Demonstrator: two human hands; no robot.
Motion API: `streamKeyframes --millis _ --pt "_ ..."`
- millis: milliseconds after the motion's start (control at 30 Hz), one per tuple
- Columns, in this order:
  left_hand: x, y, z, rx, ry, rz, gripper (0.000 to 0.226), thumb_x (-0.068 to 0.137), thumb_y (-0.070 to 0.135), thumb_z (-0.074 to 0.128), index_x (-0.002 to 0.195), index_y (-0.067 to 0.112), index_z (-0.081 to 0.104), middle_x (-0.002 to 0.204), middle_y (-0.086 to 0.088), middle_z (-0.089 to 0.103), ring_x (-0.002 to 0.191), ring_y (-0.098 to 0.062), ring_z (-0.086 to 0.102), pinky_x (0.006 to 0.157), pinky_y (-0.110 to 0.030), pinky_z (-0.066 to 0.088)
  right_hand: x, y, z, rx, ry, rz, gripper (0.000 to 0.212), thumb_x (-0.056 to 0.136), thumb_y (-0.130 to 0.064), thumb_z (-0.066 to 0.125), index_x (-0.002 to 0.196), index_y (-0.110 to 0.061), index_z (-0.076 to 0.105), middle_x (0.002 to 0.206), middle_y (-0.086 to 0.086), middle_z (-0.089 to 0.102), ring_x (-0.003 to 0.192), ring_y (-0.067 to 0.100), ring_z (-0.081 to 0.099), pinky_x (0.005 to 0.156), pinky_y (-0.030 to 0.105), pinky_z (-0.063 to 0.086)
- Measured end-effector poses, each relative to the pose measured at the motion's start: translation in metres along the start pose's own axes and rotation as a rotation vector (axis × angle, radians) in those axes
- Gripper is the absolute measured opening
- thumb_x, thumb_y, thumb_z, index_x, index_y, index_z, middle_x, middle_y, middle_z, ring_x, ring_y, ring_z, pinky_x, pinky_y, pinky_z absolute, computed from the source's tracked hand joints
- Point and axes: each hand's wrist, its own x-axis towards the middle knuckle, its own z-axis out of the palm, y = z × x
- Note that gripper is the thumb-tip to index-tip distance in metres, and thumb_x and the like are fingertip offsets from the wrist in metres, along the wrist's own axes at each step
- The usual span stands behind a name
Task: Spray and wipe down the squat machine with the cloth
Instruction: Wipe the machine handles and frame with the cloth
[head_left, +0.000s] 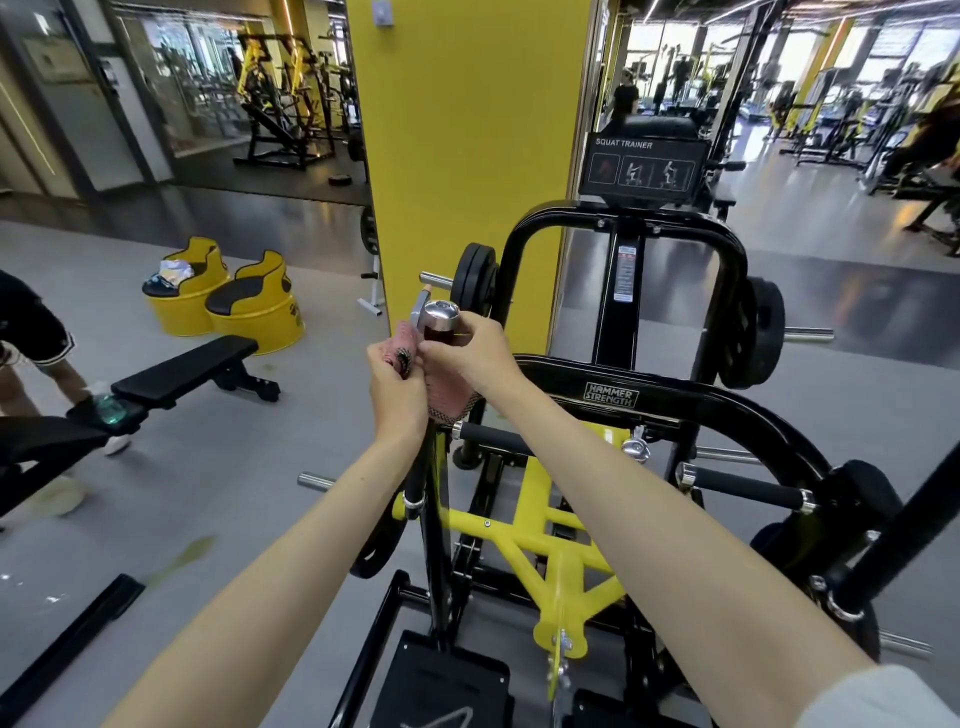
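1. Now, far left: a black bench (184, 371) with another person's leg beside it, well apart from the work.
2. Left hand (395, 387) is up at the post, fingers clenched on the pink cloth (405, 347), which is bunched tight.
3. Between both hands sits the chrome-capped handle (439, 316) of the squat machine (610, 397).
4. Right hand (467, 353) curls round the handle just under the cap, and more cloth trails out below it.
5. Risk: a bunched cloth could slip or skip the cap's top. There's no spray bottle in either hand, so a dry pass may only smear.
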Motion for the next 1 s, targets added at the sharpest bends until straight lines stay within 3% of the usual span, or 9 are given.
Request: streamKeyframes --millis 133,267,400,567,767,900,1000 --pt "-0.003 -0.021 -0.001 0.026 0.013 -0.018 0.015 0.097 0.012 0.052 0.103 0.015 0.039 0.087 0.005 0.055 0.08 -0.008 0.056 0.076 -0.034 0.049 -0.005 0.01 0.008 0.044 0.019 0.024 0.036 0.076 -0.019 0.078 0.109 -0.011 0.066 0.103 0.003 0.069 0.098 0.018 0.063 0.091 0.037 0.05" --pt "-0.005 -0.041 -0.002 0.031 0.037 -0.055 0.013 0.098 0.016 0.051 0.101 0.017 0.038 0.093 -0.001 0.056 0.084 -0.013 0.057 0.071 -0.03 0.05 -0.01 0.025 0.02 0.054 0.019 0.077 0.043 0.078 -0.029 0.077 0.115 -0.015 0.062 0.112 0.001 0.066 0.105 0.015 0.06 0.095 0.037 0.048" --pt "-0.005 -0.064 -0.003 0.04 0.058 -0.074 0.021 0.096 0.018 0.053 0.087 0.029 0.038 0.11 -0.02 0.052 0.096 -0.027 0.058 0.081 -0.046 0.054 -0.01 0.029 0.028 0.05 0.04 0.084 0.04 0.082 -0.024 0.074 0.115 -0.012 0.057 0.113 0.003 0.064 0.101 0.013 0.059 0.086 0.027 0.047" --pt "-0.009 -0.087 -0.008 0.034 0.047 -0.12 0.025 0.093 0.016 0.052 0.085 0.035 0.038 0.104 -0.017 0.054 0.097 -0.032 0.057 0.085 -0.054 0.05 -0.013 0.032 0.038 0.027 0.12 0.061 0.036 0.088 -0.024 0.068 0.117 -0.009 0.053 0.113 0.006 0.064 0.095 0.01 0.057 0.069 0.008 0.039" --pt "-0.014 -0.114 -0.008 -0.019 0.038 -0.173 0.016 0.095 0.01 0.051 0.102 0.016 0.038 0.107 -0.019 0.055 0.102 -0.033 0.057 0.088 -0.053 0.05 -0.013 0.036 0.044 0.02 0.163 0.054 0.033 0.089 -0.025 0.066 0.116 -0.012 0.054 0.112 0.003 0.064 0.1 0.012 0.058 0.078 0.017 0.043" --pt "-0.019 -0.133 -0.01 -0.024 -0.003 -0.188 0.02 0.097 0.006 0.048 0.108 0.017 0.037 0.114 -0.016 0.053 0.107 -0.027 0.056 0.089 -0.038 0.051 -0.012 0.04 0.047 0.021 0.189 0.044 0.031 0.089 -0.024 0.065 0.116 -0.013 0.054 0.11 0.0 0.064 0.099 0.011 0.058 0.079 0.017 0.045" --pt "-0.023 -0.143 -0.013 0.0 -0.005 -0.202 0.021 0.098 0.004 0.047 0.116 0.01 0.037 0.114 -0.014 0.052 0.105 -0.021 0.054 0.08 -0.022 0.046 -0.012 0.04 0.05 0.018 0.201 0.04 0.034 0.089 -0.024 0.065 0.118 -0.011 0.054 0.112 0.004 0.065 0.103 0.016 0.06 0.084 0.023 0.049"
